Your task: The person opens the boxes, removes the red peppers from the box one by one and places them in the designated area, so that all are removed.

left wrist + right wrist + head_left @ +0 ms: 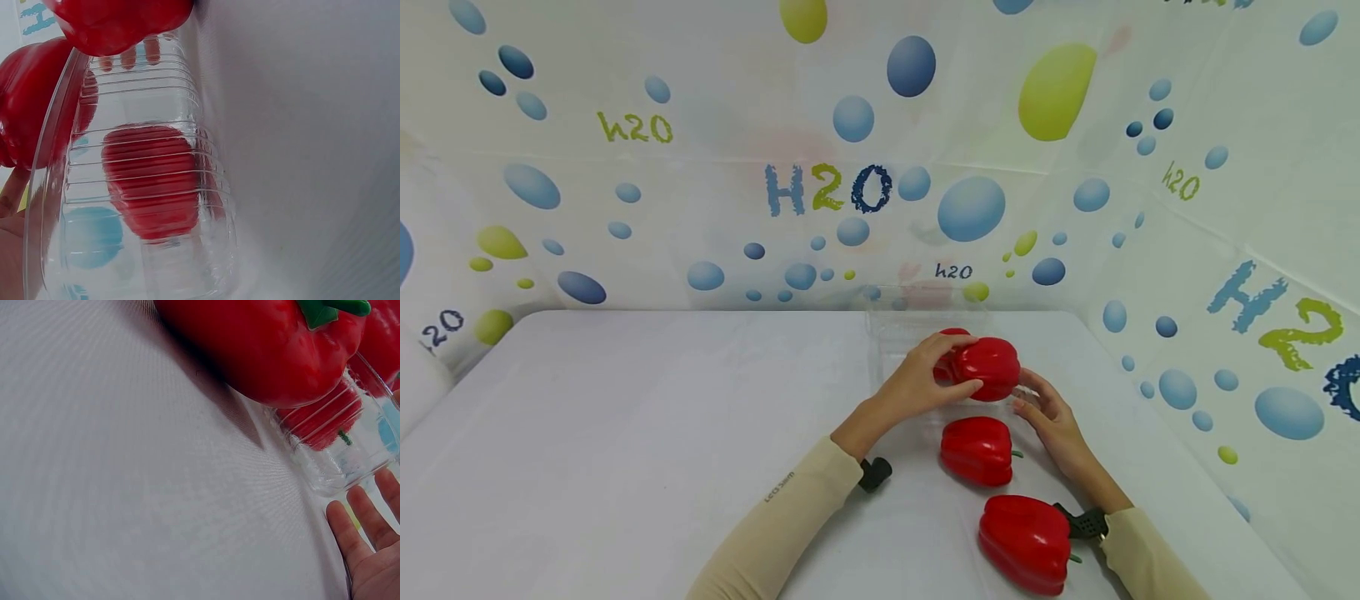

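Observation:
My left hand [925, 377] grips a glossy red bell pepper [991, 368] above a clear plastic container [215, 262]. Thumb and fingers lie on either side of the pepper. Through the ribbed wall in the left wrist view, another red bell pepper [150, 181] shows inside the container; in the head view the held one partly hides it. My right hand [1051, 421] is at the container's right end. Its fingers [372, 519] look extended in the right wrist view, with the tips at the container's edge.
Two more red bell peppers lie on the white table [662, 433] on the near side of the container: one close to it [977, 452], the other [1026, 543] beside my right wrist. Behind the table hangs a white curtain [722, 217] with blue and green dots.

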Action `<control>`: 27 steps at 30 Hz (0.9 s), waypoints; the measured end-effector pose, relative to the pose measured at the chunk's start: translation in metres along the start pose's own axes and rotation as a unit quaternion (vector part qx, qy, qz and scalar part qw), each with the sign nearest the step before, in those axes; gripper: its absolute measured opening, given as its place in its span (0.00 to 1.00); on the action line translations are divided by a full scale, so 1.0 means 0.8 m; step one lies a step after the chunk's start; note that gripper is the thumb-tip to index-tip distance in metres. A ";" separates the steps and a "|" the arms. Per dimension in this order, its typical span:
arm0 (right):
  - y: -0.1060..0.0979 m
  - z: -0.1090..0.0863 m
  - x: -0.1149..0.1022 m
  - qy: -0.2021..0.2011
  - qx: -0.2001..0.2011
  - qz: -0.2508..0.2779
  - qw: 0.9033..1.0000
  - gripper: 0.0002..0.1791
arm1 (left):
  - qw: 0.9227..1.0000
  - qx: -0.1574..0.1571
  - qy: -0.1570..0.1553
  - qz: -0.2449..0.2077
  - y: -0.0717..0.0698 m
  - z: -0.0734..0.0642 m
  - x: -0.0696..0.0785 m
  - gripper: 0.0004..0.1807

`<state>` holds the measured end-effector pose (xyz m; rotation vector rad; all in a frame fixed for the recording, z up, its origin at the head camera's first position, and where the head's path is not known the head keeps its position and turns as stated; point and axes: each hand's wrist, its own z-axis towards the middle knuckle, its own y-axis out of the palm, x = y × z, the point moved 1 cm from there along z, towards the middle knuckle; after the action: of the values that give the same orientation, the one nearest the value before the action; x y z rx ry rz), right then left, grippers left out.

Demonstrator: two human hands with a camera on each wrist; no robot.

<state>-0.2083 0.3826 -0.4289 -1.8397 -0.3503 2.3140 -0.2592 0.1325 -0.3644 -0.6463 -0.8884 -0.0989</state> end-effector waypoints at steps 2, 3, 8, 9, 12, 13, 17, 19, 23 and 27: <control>0.000 0.000 -0.001 0.002 0.001 0.002 1.000 0.33 | 1.000 -0.002 0.005 -0.002 0.000 0.000 0.000 0.33; 0.000 0.000 -0.001 0.003 0.001 0.002 1.000 0.34 | 1.000 -0.003 0.007 -0.002 0.000 0.000 0.000 0.33; 0.000 0.000 -0.002 0.009 0.004 0.003 1.000 0.34 | 1.000 -0.010 0.016 -0.008 -0.001 0.000 0.001 0.33; 0.000 0.000 -0.003 0.010 0.004 0.003 1.000 0.34 | 1.000 -0.012 0.018 -0.010 -0.001 0.000 0.001 0.33; 0.000 0.000 -0.003 0.011 0.004 0.001 1.000 0.35 | 1.000 -0.014 0.024 -0.012 -0.001 0.000 0.001 0.33; -0.001 0.000 -0.003 0.011 0.003 0.001 1.000 0.35 | 0.999 -0.015 0.026 -0.013 -0.002 0.000 0.001 0.33; 0.000 0.000 -0.002 0.008 0.001 0.001 1.000 0.34 | 1.000 -0.014 0.024 -0.012 -0.004 -0.001 0.001 0.34; 0.000 0.001 -0.002 0.005 0.001 0.001 1.000 0.34 | 1.000 -0.013 0.021 -0.014 -0.005 -0.003 0.000 0.34; 0.001 0.001 -0.002 0.001 0.002 0.002 1.000 0.33 | 0.999 -0.014 0.018 -0.026 -0.009 -0.005 0.000 0.34; 0.001 0.001 -0.002 -0.001 0.001 0.004 1.000 0.32 | 0.999 -0.016 0.016 -0.034 -0.011 -0.007 0.000 0.33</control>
<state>-0.2084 0.3818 -0.4278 -1.8426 -0.3407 2.3201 -0.2583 0.1224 -0.3629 -0.6425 -0.8802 -0.1842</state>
